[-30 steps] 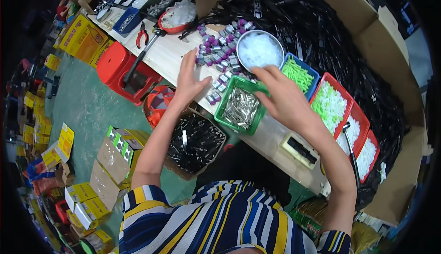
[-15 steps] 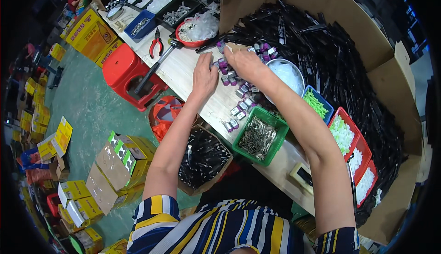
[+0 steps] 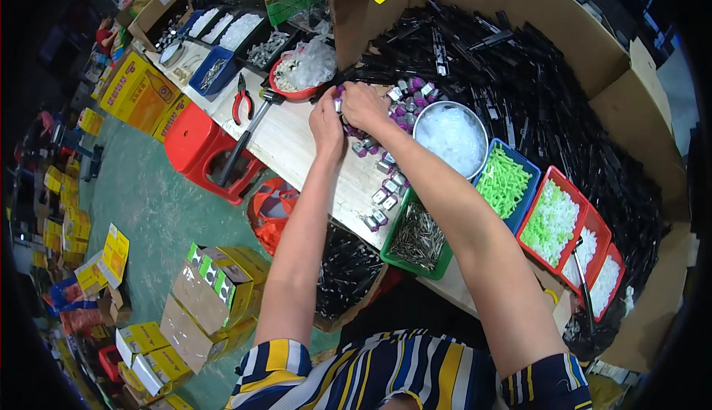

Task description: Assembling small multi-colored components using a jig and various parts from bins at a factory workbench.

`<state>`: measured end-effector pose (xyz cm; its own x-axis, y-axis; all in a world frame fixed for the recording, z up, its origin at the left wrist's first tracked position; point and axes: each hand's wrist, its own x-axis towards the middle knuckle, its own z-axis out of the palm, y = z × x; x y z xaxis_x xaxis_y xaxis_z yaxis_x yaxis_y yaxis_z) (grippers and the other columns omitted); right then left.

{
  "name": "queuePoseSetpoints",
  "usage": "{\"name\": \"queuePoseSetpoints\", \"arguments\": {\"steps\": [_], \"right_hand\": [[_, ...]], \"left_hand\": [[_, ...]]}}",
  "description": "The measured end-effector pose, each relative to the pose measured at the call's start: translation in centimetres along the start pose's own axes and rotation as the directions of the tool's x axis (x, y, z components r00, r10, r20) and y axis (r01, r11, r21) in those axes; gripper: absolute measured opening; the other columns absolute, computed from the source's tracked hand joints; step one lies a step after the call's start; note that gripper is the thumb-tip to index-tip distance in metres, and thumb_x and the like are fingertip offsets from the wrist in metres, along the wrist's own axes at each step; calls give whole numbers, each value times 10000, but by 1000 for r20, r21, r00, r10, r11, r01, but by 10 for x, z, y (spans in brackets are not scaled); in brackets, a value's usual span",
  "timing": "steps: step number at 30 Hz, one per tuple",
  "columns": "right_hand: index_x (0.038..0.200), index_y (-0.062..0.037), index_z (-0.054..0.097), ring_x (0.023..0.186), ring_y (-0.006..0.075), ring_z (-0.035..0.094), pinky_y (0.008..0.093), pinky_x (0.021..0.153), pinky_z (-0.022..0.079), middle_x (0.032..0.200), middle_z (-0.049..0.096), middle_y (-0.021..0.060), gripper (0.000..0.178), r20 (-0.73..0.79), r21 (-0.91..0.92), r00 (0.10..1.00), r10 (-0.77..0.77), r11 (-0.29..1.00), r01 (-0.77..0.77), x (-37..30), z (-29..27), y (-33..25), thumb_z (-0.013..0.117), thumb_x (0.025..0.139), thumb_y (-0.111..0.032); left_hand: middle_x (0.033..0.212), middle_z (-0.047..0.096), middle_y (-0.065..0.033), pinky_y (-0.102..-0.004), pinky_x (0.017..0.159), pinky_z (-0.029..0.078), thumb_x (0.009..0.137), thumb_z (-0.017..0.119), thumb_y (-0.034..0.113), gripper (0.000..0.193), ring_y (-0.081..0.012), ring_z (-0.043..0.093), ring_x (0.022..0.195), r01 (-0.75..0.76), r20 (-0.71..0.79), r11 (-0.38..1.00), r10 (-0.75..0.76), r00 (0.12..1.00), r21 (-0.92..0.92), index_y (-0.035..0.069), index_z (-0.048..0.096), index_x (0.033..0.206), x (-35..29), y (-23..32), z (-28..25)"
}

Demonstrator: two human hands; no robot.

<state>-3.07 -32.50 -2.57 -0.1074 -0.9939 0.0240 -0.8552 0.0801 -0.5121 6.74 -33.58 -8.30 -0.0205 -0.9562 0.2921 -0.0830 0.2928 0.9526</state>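
Note:
My left hand (image 3: 327, 124) is over the pale workbench (image 3: 285, 139), its fingers closed around a small silver-and-purple metal part (image 3: 338, 105). Against it, my right hand (image 3: 365, 106) has its fingers bent inward and closed; what they grip is hidden. More such silver-and-purple parts (image 3: 404, 110) lie in a loose pile beside and beyond my right hand. Several others (image 3: 382, 196) stand in a row running toward the green tray (image 3: 397, 259), which holds thin metal pins. A metal bowl (image 3: 480, 132) with clear plastic pieces is right of my right hand.
A large cardboard box (image 3: 615, 61) of black plastic strips (image 3: 504, 76) stands behind. Blue (image 3: 535, 175) and red trays (image 3: 577, 210) hold green and white pieces. Pliers (image 3: 242, 100), a hammer (image 3: 248, 139) and a red basin (image 3: 297, 95) lie to the left, above a red stool (image 3: 194, 132).
My right hand has moved left from the pile and now meets my left hand at the small part. The whole view has shifted slightly, showing more of the trays on the right.

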Motion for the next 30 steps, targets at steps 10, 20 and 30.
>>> {"name": "queuePoseSetpoints", "arguments": {"steps": [10, 20, 30], "right_hand": [[884, -66, 763, 931, 344, 699, 455, 845, 522, 900, 730, 166, 565, 66, 567, 987, 145, 809, -157, -14, 12, -28, 518, 898, -574], [744, -12, 699, 653, 169, 642, 329, 627, 499, 704, 690, 92, 259, -193, 914, 949, 249, 398, 81, -18, 22, -40, 760, 745, -264], [806, -5, 675, 700, 100, 626, 253, 642, 510, 785, 674, 36, 94, -314, 949, 949, 32, 0, 314, -74, -72, -55, 709, 847, -82]], "left_hand": [[1025, 666, -88, -299, 835, 503, 966, 556, 290, 346, -192, 637, 952, 82, -249, 547, -503, 828, -833, -5, 677, 1101, -17, 16, 10], [961, 668, -88, -338, 816, 535, 917, 559, 173, 208, -219, 648, 901, 80, -105, 386, -434, 895, -919, 2, 658, 985, -11, 57, -10], [956, 679, -99, -324, 813, 537, 904, 564, 161, 225, -204, 657, 910, 7, -118, 480, -229, 966, -877, -13, 677, 991, -35, 164, 5]]}}
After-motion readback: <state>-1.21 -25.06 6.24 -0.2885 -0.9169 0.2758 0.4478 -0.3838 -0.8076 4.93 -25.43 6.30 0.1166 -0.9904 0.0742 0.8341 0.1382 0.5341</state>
